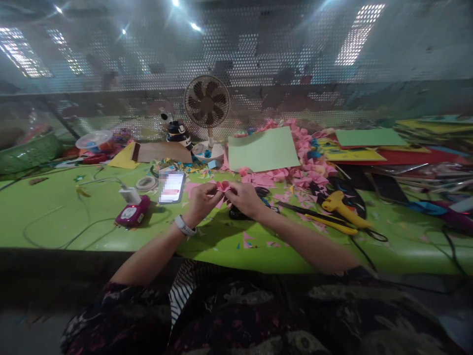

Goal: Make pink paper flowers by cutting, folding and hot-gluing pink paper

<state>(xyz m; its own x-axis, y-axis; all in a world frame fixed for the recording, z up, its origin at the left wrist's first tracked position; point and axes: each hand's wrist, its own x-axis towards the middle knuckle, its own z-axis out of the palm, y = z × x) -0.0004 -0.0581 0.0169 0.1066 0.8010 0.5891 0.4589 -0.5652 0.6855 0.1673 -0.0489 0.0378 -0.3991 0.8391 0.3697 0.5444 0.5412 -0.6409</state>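
Between my two hands is a small pink paper flower (222, 186), held up over the table at its middle. My left hand (201, 201) pinches the flower's left side, and a pale band circles that wrist. From the right, the fingers of my right hand (243, 198) are closed on the same flower. Under and beside the right hand lies a black object (236, 213), partly covered, so its kind is unclear. Pink paper scraps (273, 243) are scattered on the green table (221, 251).
Left stand a lit phone (172, 187), a tape roll (147, 184) and a purple power socket (131, 212) with cables. Right lie a yellow glue gun (343, 207) and a yellow-handled cutter (325, 222). Behind are a fan (207, 102), green paper (262, 150) and heaped pink flowers (303, 143).
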